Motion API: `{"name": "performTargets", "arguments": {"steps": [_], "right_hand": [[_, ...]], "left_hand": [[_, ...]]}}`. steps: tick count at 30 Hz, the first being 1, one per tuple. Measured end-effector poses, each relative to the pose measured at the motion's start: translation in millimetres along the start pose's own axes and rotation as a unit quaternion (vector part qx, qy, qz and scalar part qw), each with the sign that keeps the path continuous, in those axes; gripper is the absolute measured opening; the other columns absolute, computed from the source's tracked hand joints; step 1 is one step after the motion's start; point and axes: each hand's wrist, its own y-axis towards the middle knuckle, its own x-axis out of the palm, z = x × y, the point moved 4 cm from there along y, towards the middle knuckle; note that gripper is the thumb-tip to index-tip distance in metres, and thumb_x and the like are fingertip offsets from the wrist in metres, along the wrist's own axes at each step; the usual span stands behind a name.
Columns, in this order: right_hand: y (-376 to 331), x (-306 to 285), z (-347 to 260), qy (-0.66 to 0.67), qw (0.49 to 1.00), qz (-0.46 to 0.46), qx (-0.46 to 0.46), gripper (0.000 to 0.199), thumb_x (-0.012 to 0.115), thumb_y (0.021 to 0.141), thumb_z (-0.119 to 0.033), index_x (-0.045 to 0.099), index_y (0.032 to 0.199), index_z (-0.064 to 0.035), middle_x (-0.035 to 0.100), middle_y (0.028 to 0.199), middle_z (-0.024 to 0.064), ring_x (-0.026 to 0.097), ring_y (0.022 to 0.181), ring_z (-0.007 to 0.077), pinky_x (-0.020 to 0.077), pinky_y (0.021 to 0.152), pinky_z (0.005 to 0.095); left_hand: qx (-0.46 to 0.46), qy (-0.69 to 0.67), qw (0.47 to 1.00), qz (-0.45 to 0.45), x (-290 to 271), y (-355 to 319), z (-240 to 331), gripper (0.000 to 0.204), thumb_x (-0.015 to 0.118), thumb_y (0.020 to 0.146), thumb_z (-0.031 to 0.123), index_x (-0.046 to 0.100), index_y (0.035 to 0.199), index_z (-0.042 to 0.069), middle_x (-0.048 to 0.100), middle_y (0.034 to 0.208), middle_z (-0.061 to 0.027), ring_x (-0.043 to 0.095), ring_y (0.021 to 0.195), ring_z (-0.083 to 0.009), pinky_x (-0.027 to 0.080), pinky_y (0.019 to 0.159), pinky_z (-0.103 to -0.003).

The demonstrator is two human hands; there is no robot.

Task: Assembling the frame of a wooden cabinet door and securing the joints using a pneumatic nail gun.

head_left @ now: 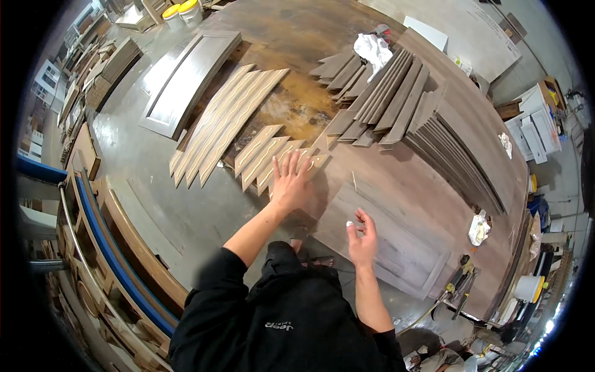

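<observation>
Nearest, the right hand (362,240) hung empty by a grey wooden panel (403,248), thumb and fingers apart. Ahead, the left hand (290,189) lay over short angle-ended wooden slats (257,149), fingers parted; whether it touched them could not be told. Wavy cream beads (264,159) already ran along these and along the longer slats (229,124) to the left. Farther right, the stacked brown slats (390,93) showed no beads and seemed untreated.

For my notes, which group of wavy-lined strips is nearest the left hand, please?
The shorter strips, partly hidden by the left hand; longer strips lie farther left.
</observation>
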Motion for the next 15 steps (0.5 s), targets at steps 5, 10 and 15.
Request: {"name": "performTargets", "arguments": {"steps": [5,10,15], "right_hand": [[62,44,-9,-0.088,0.992,-0.087,-0.038,0.046,0.068,0.09,-0.014,0.058,0.135,-0.0081,0.062,0.129,0.0107,0.062,0.113,0.0228,0.048,0.095,0.0359],[137,104,-10,-0.267,0.933,-0.102,-0.221,0.048,0.066,0.088,-0.012,0.057,0.135,-0.0084,0.06,0.13,0.0137,0.056,0.119,0.035,0.0459,0.102,0.0448],[167,110,-5,-0.365,0.869,-0.229,-0.243,0.04,0.068,0.085,-0.014,0.064,0.126,-0.0141,0.06,0.127,0.0085,0.057,0.118,0.0321,0.0482,0.098,0.0454]], "left_hand": [[-0.076,-0.139,0.98,0.124,-36,-74,1,0.05,0.078,0.078,0.019,0.058,0.123,0.01,0.05,0.13,-0.0173,0.044,0.122,-0.038,0.033,0.105,-0.051],[-0.303,-0.349,0.883,0.085,-9,-140,-17,0.035,0.07,0.087,0.013,0.057,0.117,0.001,0.058,0.117,-0.0154,0.058,0.107,-0.0292,0.048,0.092,-0.039],[-0.357,-0.452,0.817,0.033,3,-140,-22,0.042,0.067,0.092,0.014,0.057,0.13,0.0,0.065,0.113,-0.0131,0.064,0.101,-0.0217,0.051,0.091,-0.035]]}}
